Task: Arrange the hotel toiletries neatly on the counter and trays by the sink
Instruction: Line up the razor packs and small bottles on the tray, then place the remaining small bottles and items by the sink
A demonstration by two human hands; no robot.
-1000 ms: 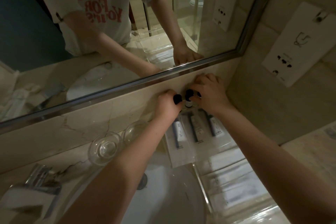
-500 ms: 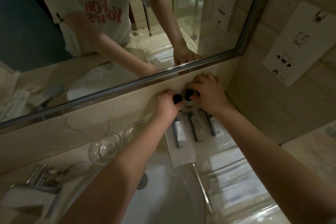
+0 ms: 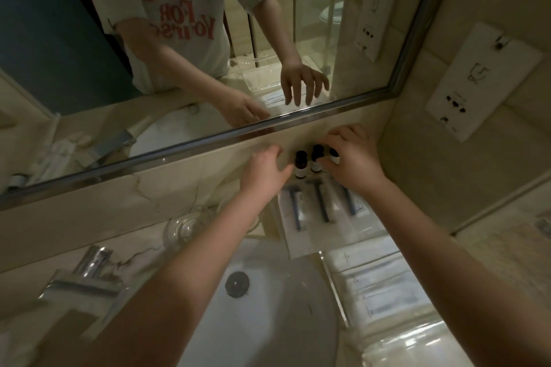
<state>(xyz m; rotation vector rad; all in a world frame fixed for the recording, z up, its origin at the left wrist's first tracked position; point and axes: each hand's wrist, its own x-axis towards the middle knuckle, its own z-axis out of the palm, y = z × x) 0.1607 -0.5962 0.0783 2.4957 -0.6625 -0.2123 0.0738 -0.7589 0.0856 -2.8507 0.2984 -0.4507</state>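
Three small dark-capped bottles stand in a row at the back of the counter under the mirror: left point(image 3: 300, 164), middle point(image 3: 317, 159), right point(image 3: 334, 156). My left hand point(image 3: 264, 171) is just left of the row, fingers apart and holding nothing. My right hand point(image 3: 354, 158) curls over the right bottle, thumb and fingers against it. In front of the bottles lie three flat white packets with blue items: point(image 3: 295, 213), point(image 3: 323, 207), point(image 3: 353, 202). More packets lie in a clear tray point(image 3: 337, 295) at the lower right.
The white sink basin point(image 3: 268, 325) with its drain point(image 3: 237, 284) lies under my forearms. A chrome faucet point(image 3: 86, 274) is at the left, with two upturned glasses point(image 3: 185, 228) behind it. A wall socket plate point(image 3: 483, 83) is on the right wall. The mirror frame point(image 3: 208, 144) runs just above the bottles.
My left hand has let go of the left bottle and drawn back to the left with its fingers apart. All three bottles now show in a row. My right hand stays on the right one.
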